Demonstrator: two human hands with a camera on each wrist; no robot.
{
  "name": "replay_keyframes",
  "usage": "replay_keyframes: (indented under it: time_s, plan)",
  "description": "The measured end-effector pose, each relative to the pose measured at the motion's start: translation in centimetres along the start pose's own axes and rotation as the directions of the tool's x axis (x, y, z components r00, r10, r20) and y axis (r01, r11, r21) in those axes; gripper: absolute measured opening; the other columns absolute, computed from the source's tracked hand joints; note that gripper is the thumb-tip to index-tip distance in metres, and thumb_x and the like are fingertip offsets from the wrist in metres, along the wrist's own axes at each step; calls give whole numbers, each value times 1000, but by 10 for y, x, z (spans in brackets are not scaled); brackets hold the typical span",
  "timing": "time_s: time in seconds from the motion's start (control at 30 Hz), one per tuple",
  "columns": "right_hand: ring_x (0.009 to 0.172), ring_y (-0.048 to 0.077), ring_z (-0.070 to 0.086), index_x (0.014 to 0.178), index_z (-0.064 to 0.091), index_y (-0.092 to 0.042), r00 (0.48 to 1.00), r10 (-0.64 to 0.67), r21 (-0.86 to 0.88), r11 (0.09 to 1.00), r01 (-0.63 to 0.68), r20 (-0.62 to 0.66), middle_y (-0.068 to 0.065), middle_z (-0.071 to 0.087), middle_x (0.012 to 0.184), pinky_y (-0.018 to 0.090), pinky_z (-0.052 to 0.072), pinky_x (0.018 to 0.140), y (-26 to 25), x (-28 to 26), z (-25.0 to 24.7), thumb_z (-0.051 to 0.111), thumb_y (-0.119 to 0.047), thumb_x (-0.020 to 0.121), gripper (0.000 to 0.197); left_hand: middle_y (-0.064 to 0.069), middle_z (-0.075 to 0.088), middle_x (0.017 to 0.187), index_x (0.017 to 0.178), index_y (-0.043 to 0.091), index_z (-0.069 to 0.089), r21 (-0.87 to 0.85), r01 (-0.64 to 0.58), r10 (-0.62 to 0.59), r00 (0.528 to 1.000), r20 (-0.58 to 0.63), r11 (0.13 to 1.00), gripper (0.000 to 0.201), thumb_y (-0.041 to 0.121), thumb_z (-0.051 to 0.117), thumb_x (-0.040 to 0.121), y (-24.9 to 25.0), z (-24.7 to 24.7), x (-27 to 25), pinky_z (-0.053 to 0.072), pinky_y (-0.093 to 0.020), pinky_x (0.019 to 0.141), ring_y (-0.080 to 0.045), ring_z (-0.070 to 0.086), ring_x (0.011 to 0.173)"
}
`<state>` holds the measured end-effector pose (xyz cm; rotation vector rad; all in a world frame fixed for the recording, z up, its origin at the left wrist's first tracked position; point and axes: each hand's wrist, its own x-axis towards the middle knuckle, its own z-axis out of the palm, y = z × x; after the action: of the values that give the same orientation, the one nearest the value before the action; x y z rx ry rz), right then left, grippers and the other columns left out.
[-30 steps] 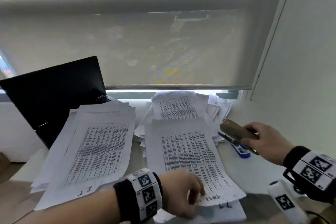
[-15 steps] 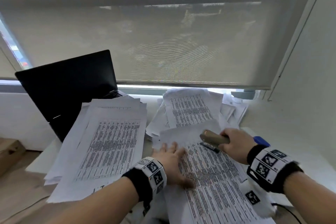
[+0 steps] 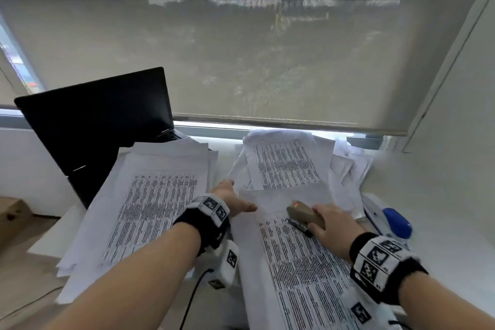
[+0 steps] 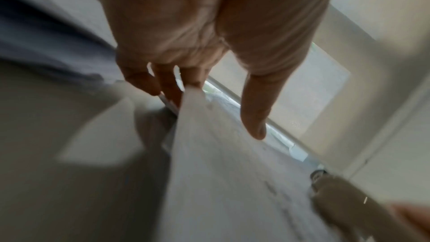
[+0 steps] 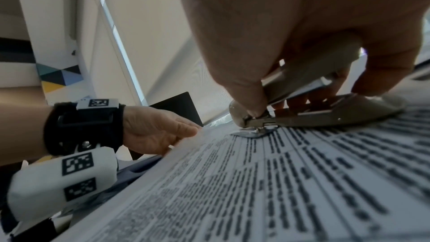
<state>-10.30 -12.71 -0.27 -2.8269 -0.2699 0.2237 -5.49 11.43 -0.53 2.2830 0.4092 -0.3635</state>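
Daylight came through a woven roller blind (image 3: pixel 241 61) behind the white bench (image 3: pixel 444 209). A black laptop (image 3: pixel 99 126) stood open at the left, and a loose paper stack (image 3: pixel 155 209) overlapped its base. From the head view, the printed sheets (image 3: pixel 302 262) lay in front of the person, covered in dense black table rows. The right hand (image 3: pixel 332 228) was curled round a tan, rounded stapler (image 3: pixel 304 213), which sat on the sheets near their top left corner. The left hand (image 3: pixel 233 201) reached to the sheets' left edge, its thumb lying along that edge. A blue plastic object (image 3: pixel 397 222) rested on the bench well to the right.

Seen from the left wrist, the picture was blurred. The left hand (image 4: pixel 209 25) was largely spread, with fairly straight fingers (image 4: pixel 167 87) slipped beneath the edge of the sheets (image 4: pixel 221 172) and the thumb stretched above it. I cannot tell whether the thumb touched the paper. The stapler (image 4: pixel 337 200) showed as a tan smear at lower right.

Seen from the right wrist, the right hand (image 5: pixel 279 25) gripped the stapler (image 5: pixel 314 106) from above, thumb on one side and fingers on the other. Its metal nose rested on the sheets (image 5: pixel 279 181), and the left hand (image 5: pixel 158 128) was at their far edge.
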Motion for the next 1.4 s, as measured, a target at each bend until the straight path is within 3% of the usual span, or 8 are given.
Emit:
replay_keyframes:
  time_s: [0.1,0.2,0.37,0.7,1.03,1.17,1.27,1.4]
  plan:
    - [106,20,53,122,53,-16,1000,-4,26,1000,4,9,5,57,117,26,37,94,3,0,1,51,-30,95,31,-15,65,118,109,11,61,-315,-34,47,998,35,949,50,14,89,67,-7,3,2,55,-39,88,-26,65,97]
    - [103,20,52,119,54,-16,1000,19,18,1000,-20,21,3,54,110,27,39,94,1,5,0,51,-30,94,29,-13,74,94,88,8,69,-281,-115,132,990,42,953,22,7,84,72,-16,10,-2,58,-30,73,-17,70,75]
    - [103,19,52,113,55,-20,999,40,-69,997,-38,26,-1,49,103,32,43,94,-11,16,-3,53,-43,90,33,-1,66,108,107,16,64,303,-125,135,991,-12,945,56,46,84,65,-19,11,-7,53,-30,89,-19,63,100]
    - [90,20,61,98,59,-29,996,-91,67,994,89,17,-1,64,95,35,49,86,-65,51,19,54,-45,86,20,-2,71,95,104,13,67,92,10,-16,998,65,996,64,42,91,53,-20,12,-11,58,-35,84,-19,69,86]
    - [87,19,63,96,63,-21,997,14,46,999,-17,77,0,67,92,34,51,87,-79,69,20,56,-45,85,27,-7,66,105,116,9,58,40,60,-61,998,31,997,60,40,81,70,-25,17,-2,54,-38,92,-26,64,97]
    - [82,13,63,89,65,-24,994,4,40,999,-8,110,-5,66,85,33,53,85,-73,65,19,61,-44,83,21,-2,62,95,88,15,55,88,56,-62,995,72,995,42,36,86,69,-21,15,-1,54,-29,84,-20,61,90]
    - [87,17,62,88,62,-23,999,27,26,999,-28,43,-3,64,90,31,51,86,-80,64,22,58,-40,85,18,-1,63,93,87,18,53,135,54,-60,997,41,989,46,44,84,65,-19,16,-2,55,-31,81,-22,62,85]
    - [100,24,61,109,61,-18,996,89,35,995,-89,-9,6,65,107,32,47,87,-96,69,27,52,-38,91,28,-6,67,96,76,20,51,178,31,-45,996,72,984,37,40,82,70,-14,15,-6,57,-34,85,-24,66,89]
